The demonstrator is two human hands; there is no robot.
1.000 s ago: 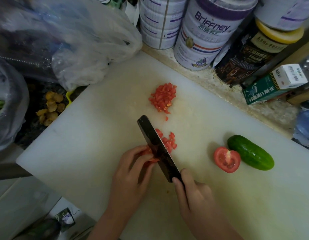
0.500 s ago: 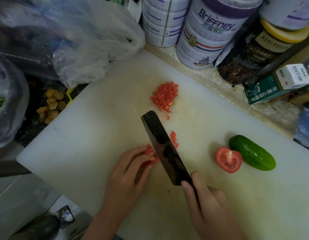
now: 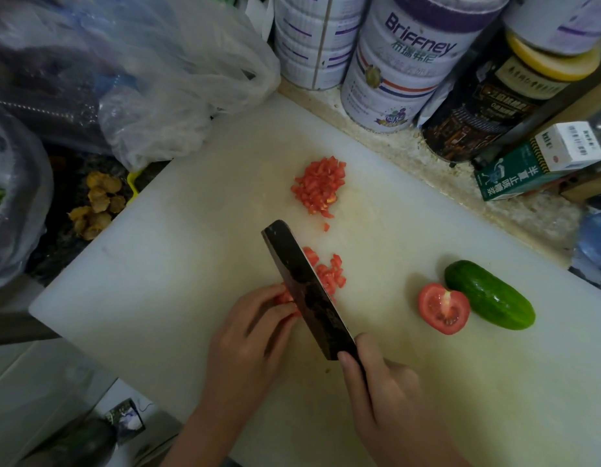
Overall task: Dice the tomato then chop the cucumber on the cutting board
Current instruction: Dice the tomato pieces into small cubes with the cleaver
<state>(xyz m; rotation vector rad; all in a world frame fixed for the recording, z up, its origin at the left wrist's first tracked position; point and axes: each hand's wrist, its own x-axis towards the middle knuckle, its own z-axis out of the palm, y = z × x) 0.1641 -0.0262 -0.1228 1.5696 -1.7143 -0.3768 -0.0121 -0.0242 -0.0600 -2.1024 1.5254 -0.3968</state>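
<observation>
Nearest, by the board's (image 3: 178,271) near edge, the right hand (image 3: 390,396) has its fingers clenched round the handle of the knife (image 3: 306,284), with one fingertip on the blade's heel. Just left of it, the left hand (image 3: 248,335) bends its fingers down, and the tips pin a small tomato piece (image 3: 285,298) against the blade's side. Half a second ago the blade was tilted up. Now it is down through the piece again, and the fresh dice (image 3: 333,274) on its far side look more numerous, so this piece seems nearly spent. Toward the right edge a tomato half (image 3: 444,308) lies cut face up, just beside the whole cucumber (image 3: 489,294). Both are untouched. Farther in, toward the far edge, sits the main heap (image 3: 319,188).
</observation>
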